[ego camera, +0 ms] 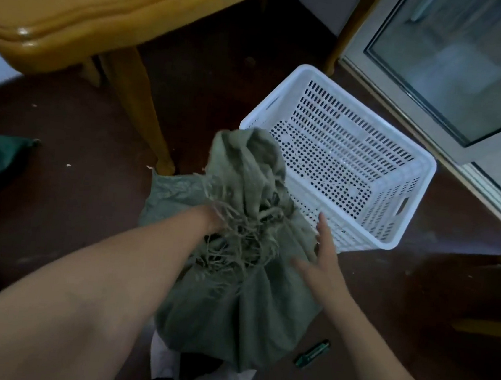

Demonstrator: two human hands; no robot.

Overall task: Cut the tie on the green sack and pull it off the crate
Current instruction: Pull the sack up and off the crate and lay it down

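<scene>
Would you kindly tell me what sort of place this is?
Likely a home dining area: glossy yellow wooden table on curved legs, dark brown floor, white-framed glass door.

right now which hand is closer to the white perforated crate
Right. The right hand lies open on the green sack, fingertips just short of the white perforated crate; the left hand is at the sack's frayed mouth, farther off.

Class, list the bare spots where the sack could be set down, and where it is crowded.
Free: floor left of the sack, beside the table leg; inside the white crate. Crowded: around the sack, with left hand, right hand and green tool.
</scene>
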